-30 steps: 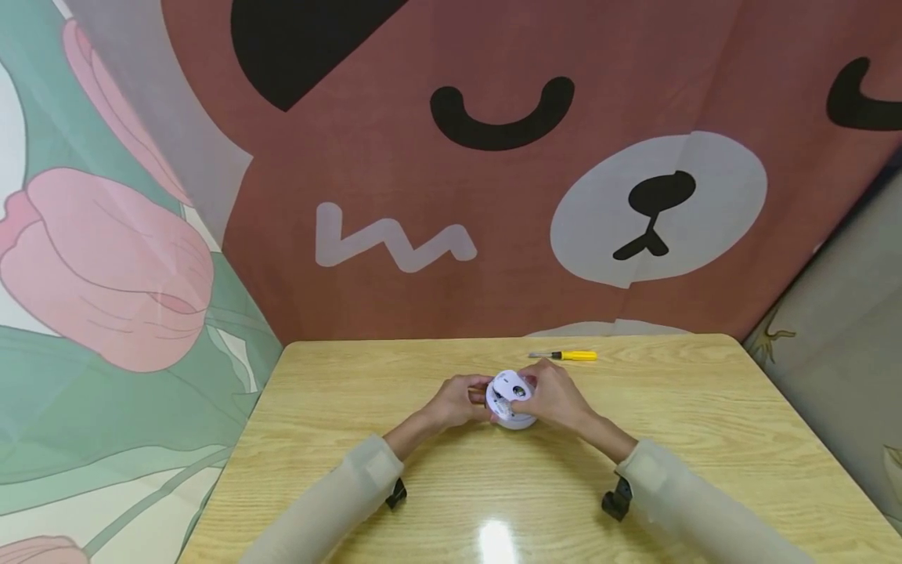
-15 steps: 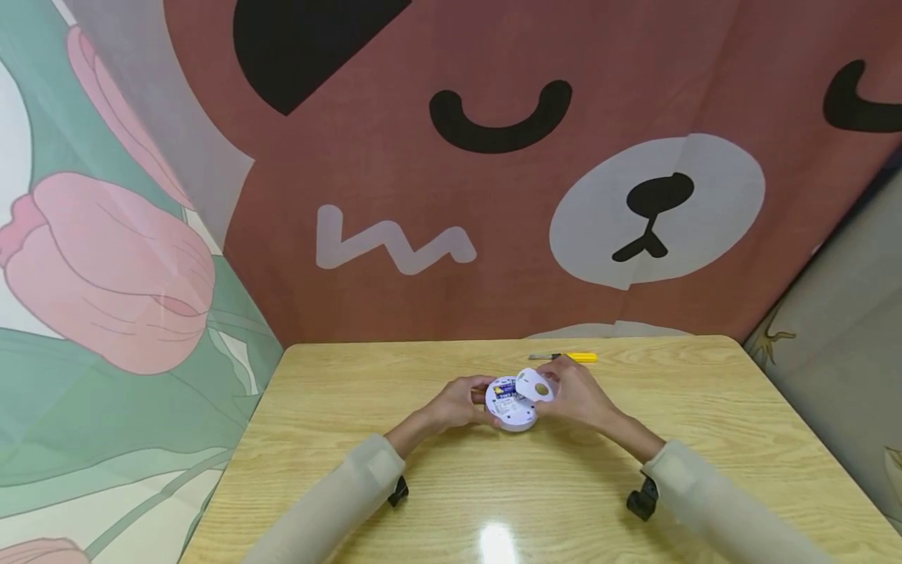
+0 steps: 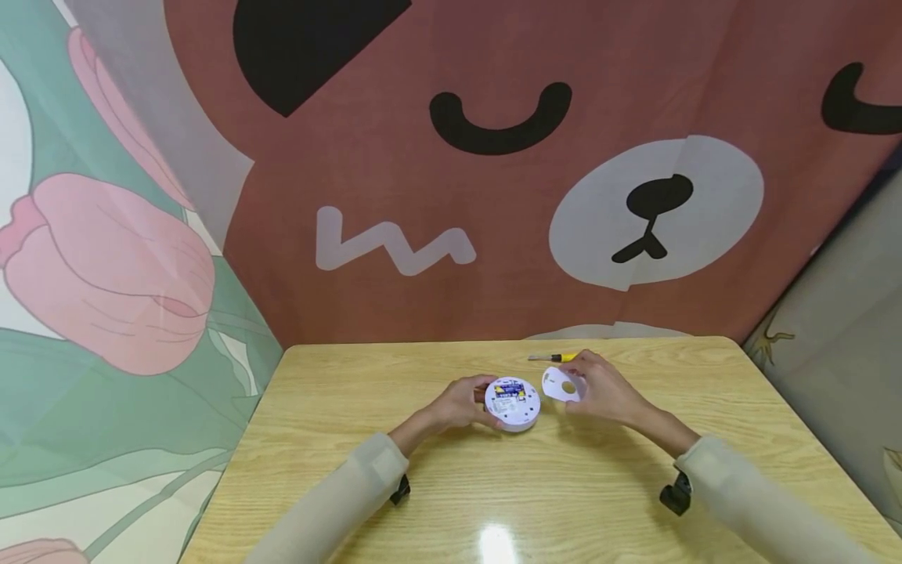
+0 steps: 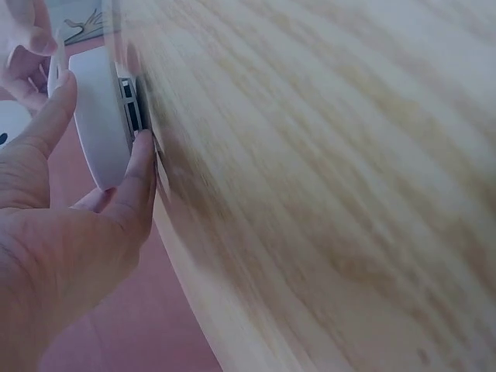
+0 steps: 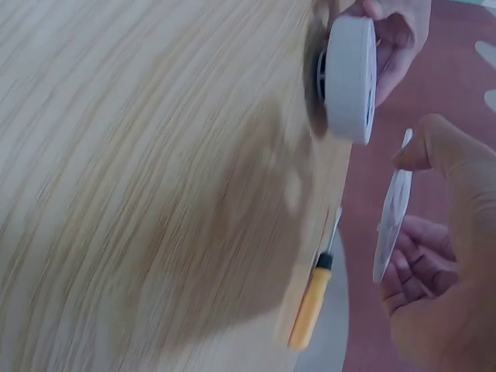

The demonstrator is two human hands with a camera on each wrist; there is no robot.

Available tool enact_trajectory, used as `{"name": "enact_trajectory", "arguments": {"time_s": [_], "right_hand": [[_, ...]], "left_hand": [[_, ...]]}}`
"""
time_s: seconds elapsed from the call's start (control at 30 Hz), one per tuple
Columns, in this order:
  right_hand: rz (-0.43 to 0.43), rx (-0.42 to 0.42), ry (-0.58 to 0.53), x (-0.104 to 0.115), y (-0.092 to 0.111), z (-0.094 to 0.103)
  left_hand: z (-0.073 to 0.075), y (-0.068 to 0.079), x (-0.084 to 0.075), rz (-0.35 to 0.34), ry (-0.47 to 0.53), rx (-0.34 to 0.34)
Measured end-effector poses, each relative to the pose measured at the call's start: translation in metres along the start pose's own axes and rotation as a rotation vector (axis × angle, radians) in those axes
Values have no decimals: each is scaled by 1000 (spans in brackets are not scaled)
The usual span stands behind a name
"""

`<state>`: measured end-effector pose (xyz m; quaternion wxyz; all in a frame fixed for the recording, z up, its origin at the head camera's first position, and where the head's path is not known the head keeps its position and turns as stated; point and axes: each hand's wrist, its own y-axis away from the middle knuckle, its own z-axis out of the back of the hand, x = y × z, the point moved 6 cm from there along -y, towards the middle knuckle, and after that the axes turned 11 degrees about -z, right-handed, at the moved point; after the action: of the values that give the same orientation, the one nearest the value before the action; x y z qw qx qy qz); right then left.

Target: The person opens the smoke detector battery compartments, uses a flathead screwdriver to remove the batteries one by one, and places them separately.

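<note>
A round white device (image 3: 512, 413), its dark blue battery area and printed label exposed on top, rests low at the table's middle. My left hand (image 3: 461, 403) holds its left side, thumb at the near upper rim and fingers around the lower edge. Dark slots show beneath the device body (image 5: 350, 81) in the right wrist view. To its right, my right hand (image 3: 607, 388) pinches a thin white cover (image 3: 552, 384) with a round hole. The cover (image 5: 394, 209) is tilted and apart from the device, between thumb and fingers.
A screwdriver (image 5: 311, 302) with a yellow handle lies near the table's far edge, its handle partly hidden by my right hand in the head view. The wooden table (image 3: 451, 486) extends around the hands. A printed bear cloth (image 3: 395, 305) hangs behind it.
My right hand has lifted the cover off the device and carried it right, uncovering the battery area. My left hand has kept its hold on the device.
</note>
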<state>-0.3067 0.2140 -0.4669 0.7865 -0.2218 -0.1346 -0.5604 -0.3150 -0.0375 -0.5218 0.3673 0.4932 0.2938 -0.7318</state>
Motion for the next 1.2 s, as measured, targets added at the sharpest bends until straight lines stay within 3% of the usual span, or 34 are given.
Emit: {"name": "enact_trajectory", "arguments": {"time_s": [0.27, 0.6, 1.2], "right_hand": [[87, 1, 21, -24, 4, 11], [167, 7, 32, -50, 9, 21], [170, 49, 100, -91, 18, 39]], "left_hand": [[0, -2, 1, -1, -81, -6], [-1, -3, 2, -13, -94, -6], [-1, -3, 2, -1, -113, -2]]}}
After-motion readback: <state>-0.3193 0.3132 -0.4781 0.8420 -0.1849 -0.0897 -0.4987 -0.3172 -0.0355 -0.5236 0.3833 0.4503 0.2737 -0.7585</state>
